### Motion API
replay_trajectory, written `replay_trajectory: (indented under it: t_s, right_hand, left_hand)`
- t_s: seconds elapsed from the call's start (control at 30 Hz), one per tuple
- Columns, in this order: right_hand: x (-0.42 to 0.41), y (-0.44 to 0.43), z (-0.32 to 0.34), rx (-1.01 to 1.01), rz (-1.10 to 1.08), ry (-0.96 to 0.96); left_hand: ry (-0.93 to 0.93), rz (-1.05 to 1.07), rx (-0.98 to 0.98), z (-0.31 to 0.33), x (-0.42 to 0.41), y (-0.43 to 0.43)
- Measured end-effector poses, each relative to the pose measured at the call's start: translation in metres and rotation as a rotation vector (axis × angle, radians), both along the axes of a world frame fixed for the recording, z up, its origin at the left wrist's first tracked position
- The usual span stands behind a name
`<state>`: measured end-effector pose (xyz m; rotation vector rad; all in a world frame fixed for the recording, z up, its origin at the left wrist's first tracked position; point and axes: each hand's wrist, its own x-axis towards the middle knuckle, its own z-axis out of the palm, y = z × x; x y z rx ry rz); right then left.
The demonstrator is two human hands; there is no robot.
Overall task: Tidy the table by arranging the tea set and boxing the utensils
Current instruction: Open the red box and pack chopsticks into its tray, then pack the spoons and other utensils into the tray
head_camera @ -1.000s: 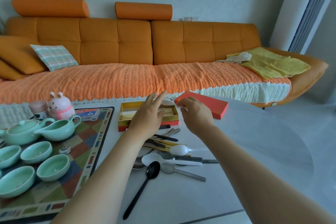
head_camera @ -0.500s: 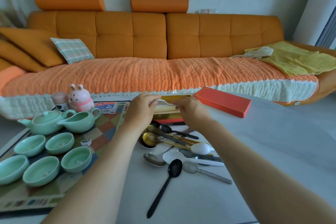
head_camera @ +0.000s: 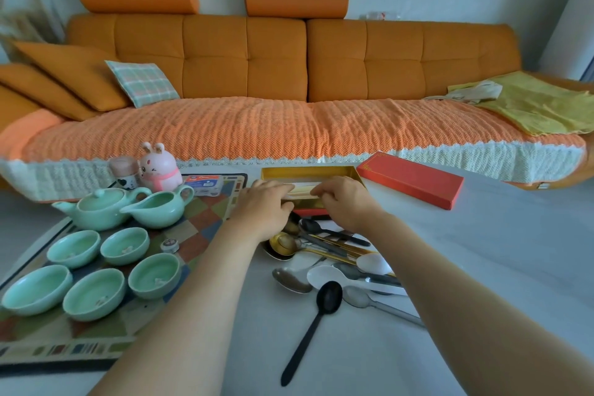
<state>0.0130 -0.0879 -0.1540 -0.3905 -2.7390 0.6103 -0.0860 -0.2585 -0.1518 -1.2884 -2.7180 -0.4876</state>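
- Far left, on the white counter [head_camera: 482,267]: colourful checked mat [head_camera: 205,222] carrying five mint-green ceramic cups [head_camera: 94,297] in two rows.
- Behind the cups, on the same mat: mint-green lidded teapot [head_camera: 99,207] just beside a matching open pitcher [head_camera: 157,209], with a pink rabbit figurine [head_camera: 159,169] behind them.
- Centre: left hand [head_camera: 265,209], fingers curled, pinching one end of a pale slender utensil [head_camera: 302,190].
- Under that utensil: open gold-lined red box [head_camera: 308,172], near the counter's far edge.
- Next along: right hand [head_camera: 345,202], fingers curled, pinching the utensil's other end.
- Nearer than the hands: loose heap of steel, gold and white spoons [head_camera: 321,254], with a black long-handled spoon [head_camera: 328,297] at its near edge.
- Right of the box, just beside its corner: flat red lid [head_camera: 409,178] lying on the counter.
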Motion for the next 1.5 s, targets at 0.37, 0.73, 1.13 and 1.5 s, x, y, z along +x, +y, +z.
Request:
replay_trajectory:
  t_s: [0.37,0.73,1.13,1.5]
  right_hand:
    - [0.024,0.003,-0.001,0.088,0.033,-0.051]
    - [0.06,-0.01,0.016,0.213,0.1,0.176]
    - [0.094,-0.054,0.033,0.046,0.304,-0.322]
    - [0.099,-0.041,0.03,0.084,0.183,-0.313]
  left_hand:
    - [-0.046,-0.046,0.118,0.003,0.021,-0.01]
    - [0.013,-0.054,0.141,0.033,0.047,-0.032]
    - [-0.217,-0.228,-0.336,0.045,0.085,-0.072]
    - [-0.41,-0.227,-0.008,0.043,0.076,-0.084]
